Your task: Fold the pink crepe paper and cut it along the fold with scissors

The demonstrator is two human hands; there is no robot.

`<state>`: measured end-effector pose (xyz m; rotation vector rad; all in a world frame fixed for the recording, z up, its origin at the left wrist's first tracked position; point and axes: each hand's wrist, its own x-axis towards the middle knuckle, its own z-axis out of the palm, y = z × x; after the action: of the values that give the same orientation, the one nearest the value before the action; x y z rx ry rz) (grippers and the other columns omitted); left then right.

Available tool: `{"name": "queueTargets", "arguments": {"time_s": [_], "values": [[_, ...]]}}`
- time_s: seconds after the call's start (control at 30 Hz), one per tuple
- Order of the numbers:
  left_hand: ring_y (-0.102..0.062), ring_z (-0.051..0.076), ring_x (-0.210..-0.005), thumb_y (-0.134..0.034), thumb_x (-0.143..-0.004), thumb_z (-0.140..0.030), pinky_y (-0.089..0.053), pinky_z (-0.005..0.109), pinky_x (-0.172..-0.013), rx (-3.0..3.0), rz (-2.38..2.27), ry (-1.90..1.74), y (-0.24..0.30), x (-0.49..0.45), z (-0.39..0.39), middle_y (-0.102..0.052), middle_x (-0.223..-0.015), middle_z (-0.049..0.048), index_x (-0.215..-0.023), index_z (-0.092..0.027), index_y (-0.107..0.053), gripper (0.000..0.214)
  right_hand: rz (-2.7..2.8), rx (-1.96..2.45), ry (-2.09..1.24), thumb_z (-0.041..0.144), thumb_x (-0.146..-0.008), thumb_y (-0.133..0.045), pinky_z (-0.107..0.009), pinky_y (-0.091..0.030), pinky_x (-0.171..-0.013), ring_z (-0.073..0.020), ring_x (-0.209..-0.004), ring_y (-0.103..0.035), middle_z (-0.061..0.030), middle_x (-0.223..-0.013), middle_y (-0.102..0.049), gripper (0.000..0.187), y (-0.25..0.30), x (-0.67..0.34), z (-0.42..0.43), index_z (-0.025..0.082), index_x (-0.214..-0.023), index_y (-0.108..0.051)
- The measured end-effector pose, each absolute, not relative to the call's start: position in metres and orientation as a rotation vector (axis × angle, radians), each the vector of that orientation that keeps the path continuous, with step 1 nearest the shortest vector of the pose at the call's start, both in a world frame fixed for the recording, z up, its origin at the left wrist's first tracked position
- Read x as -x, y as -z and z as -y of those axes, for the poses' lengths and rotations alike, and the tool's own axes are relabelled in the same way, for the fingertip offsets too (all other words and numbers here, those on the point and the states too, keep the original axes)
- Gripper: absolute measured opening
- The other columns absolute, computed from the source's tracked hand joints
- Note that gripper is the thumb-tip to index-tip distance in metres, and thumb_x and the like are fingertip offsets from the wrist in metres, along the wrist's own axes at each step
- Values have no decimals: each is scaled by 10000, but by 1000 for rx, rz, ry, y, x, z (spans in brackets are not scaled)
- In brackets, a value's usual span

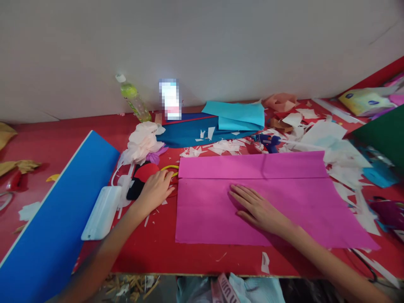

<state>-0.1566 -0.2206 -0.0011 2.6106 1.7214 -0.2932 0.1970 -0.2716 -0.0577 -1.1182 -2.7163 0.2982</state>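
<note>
A magenta sheet of paper [205, 210] lies on the red table, its far strip marked off by a straight crease. My right hand [257, 208] rests flat on the sheet, fingers stretched out and holding nothing. Just left of the sheet, my left hand [158, 187] is curled over a pair of scissors; their yellow handle loop [170, 167] shows beyond the fingers and the rest is mostly hidden. Beside that hand lie a red round piece [147, 171] and a black item [135, 188].
On the left are a blue board [59, 206] and a white power bank [101, 212]. Behind stand a bottle [134, 99] and a lit phone [170, 99]. A folded turquoise sheet [241, 115], a blue glue gun [268, 142] and white paper scraps [325, 134] lie beyond the magenta sheet.
</note>
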Motion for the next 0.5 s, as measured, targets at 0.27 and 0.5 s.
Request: {"name": "queueTargets", "arguments": {"time_s": [0.27,0.5], "values": [[-621,296,-998,-493,-705,-186,-438,392,-838,-2480,-1693,624,-10,160,201,-650,-1126,160,-1189,-136,-513,487,2703,1119,-406,286,-924,-465,-504,-340,-1094,-260,-1390,-273,-119,-1505,-306,603,50,-210,277,214,-1476,-233],[-650,297,-798,-404,-824,-474,-427,327,-598,-2275,-1695,699,-47,202,196,-700,-971,122,-998,-228,-630,376,2673,1115,-450,252,-899,-491,-518,-335,-1094,-268,-1383,-289,-126,-1489,-338,602,47,-214,279,207,-1461,-279]]}}
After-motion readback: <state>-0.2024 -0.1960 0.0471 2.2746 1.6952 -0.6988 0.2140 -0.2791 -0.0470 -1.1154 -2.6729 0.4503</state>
